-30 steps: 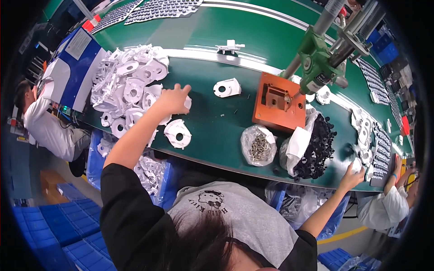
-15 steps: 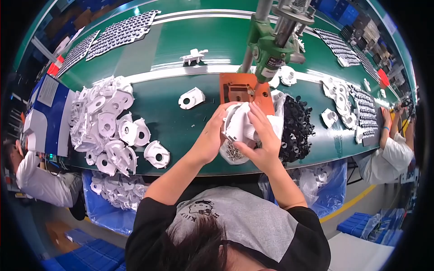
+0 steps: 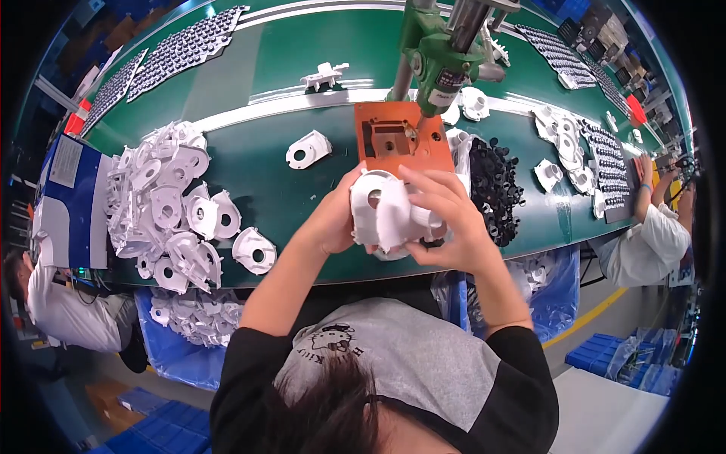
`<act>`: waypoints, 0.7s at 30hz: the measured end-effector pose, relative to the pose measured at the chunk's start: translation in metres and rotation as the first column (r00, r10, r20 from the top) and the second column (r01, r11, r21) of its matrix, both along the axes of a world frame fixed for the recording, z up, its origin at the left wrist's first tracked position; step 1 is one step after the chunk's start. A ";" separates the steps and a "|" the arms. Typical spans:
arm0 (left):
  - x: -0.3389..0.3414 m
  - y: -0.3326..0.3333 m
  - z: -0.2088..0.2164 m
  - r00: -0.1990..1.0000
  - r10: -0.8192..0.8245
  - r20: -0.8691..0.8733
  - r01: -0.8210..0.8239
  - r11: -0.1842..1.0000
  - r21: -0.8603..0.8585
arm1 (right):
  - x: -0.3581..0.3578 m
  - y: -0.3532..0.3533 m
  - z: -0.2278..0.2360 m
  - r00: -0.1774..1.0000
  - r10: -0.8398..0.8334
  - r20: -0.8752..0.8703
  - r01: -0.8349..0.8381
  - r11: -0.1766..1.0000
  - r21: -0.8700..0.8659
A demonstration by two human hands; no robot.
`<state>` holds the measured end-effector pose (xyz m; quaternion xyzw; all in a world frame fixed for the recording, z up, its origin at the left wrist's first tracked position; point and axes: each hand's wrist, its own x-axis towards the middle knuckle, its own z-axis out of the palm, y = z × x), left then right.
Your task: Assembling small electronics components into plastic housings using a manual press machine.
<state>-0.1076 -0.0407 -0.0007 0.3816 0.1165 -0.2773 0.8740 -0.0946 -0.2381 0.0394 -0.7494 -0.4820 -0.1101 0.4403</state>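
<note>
In front of the press, my hands hold a white plastic housing (image 3: 392, 216) that has a round opening and a short ribbed tube. My left hand (image 3: 333, 221) wraps round its left side, the fingers hidden behind it. With curved fingers above and the thumb below, my right hand (image 3: 460, 219) grips it around the tube end. The housing seems to be two fitted white shells; whether they are fully joined I cannot tell. Just beyond my hands lies the orange fixture (image 3: 442, 157) under the green press (image 3: 442, 76).
A heap of white housings (image 3: 162, 189) covers the bench's left, with a single housing (image 3: 308, 150) nearer the middle. Black plastic parts (image 3: 495, 189) are piled to the right. Blue bins (image 3: 181, 363) stand below the edge. Co-workers sit at both sides, one sleeve (image 3: 643, 250) at right.
The housing has turned so its round opening faces up, and it has come slightly lower in view. My right fingers have spread and shifted around the tube end.
</note>
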 end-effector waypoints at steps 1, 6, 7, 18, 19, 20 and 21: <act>0.001 0.004 -0.001 0.994 -0.105 -0.032 0.105 0.994 0.022 | -0.004 0.001 0.003 0.998 0.043 -0.053 -0.044 0.999 0.000; -0.003 0.004 -0.021 0.950 -0.309 -0.056 0.301 0.947 -0.111 | -0.004 0.010 0.019 0.949 0.309 -0.068 -0.316 0.923 -0.219; -0.005 0.004 -0.032 0.906 -0.346 0.242 0.340 0.938 0.070 | -0.003 0.009 0.019 0.948 0.311 -0.069 -0.319 0.922 -0.220; -0.029 0.002 -0.039 0.785 -0.453 0.424 0.369 0.890 0.267 | -0.004 0.007 0.011 0.922 0.374 -0.097 -0.387 0.887 -0.254; -0.032 0.003 -0.042 0.784 -0.450 0.427 0.345 0.889 0.302 | -0.006 0.007 0.012 0.927 0.367 -0.073 -0.372 0.885 -0.281; -0.034 0.004 -0.044 0.783 -0.448 0.431 0.321 0.885 0.337 | -0.008 0.006 0.013 0.933 0.358 -0.034 -0.351 0.887 -0.299; -0.037 0.006 -0.047 0.780 -0.448 0.436 0.297 0.880 0.372 | -0.010 0.006 0.012 0.936 0.351 -0.030 -0.343 0.891 -0.299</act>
